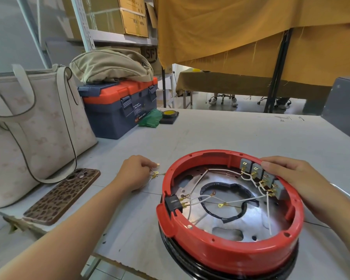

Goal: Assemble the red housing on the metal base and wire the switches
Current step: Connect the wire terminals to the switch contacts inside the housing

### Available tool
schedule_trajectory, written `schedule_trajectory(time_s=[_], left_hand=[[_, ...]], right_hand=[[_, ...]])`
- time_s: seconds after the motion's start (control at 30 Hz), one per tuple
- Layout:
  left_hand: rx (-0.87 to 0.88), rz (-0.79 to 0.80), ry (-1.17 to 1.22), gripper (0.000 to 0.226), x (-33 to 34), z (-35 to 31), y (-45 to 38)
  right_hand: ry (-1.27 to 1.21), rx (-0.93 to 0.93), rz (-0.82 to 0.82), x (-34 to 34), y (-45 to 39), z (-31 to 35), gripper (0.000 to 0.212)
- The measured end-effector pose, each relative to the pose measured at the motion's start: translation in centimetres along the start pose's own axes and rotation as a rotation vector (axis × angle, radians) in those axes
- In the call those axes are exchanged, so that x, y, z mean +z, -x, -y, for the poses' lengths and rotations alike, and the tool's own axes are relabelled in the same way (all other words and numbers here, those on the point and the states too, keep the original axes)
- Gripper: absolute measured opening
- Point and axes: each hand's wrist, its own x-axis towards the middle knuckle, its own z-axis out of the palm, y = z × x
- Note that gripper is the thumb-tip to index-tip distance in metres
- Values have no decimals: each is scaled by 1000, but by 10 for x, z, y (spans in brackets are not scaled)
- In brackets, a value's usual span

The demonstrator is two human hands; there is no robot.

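Note:
The round red housing (220, 253) sits on the metal base (230, 223) at the near right of the table. Several grey switches (259, 174) line its far right inner wall, joined by white wires (200, 182) with brass terminals. A black connector block (173, 203) is set in the left wall. My right hand (295, 178) rests on the far right rim, thumb by the switches, fingers curled over the edge. To the left of the housing my left hand (133, 172) pinches loose wires with brass terminals (156, 170) lying on the table.
A phone in a leopard-print case (63, 195) lies near the table's left edge. Behind it stand a cream tote bag (28, 128) and a blue and orange toolbox (117, 108) with a beige bag on top. A green cloth and yellow tape roll (169, 114) sit beside it.

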Motion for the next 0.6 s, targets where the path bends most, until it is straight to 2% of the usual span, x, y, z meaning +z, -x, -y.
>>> schedule_trajectory(time_s=[0.13, 0.2, 0.3, 0.4, 0.6], left_hand=[[-11, -70, 347, 22, -6, 2, 2], [32, -152, 427, 14, -10, 2, 2], [50, -231, 542, 16, -14, 1, 4], [60, -231, 641, 19, -18, -4, 5], [62, -144, 753, 12, -23, -19, 11]], right_hand=[[9, -9, 5, 0, 0, 1, 14], [18, -10, 3, 0, 0, 1, 14], [31, -10, -1, 0, 0, 2, 15], [26, -3, 2, 0, 1, 2, 15], [15, -8, 10, 0, 2, 2, 15]])
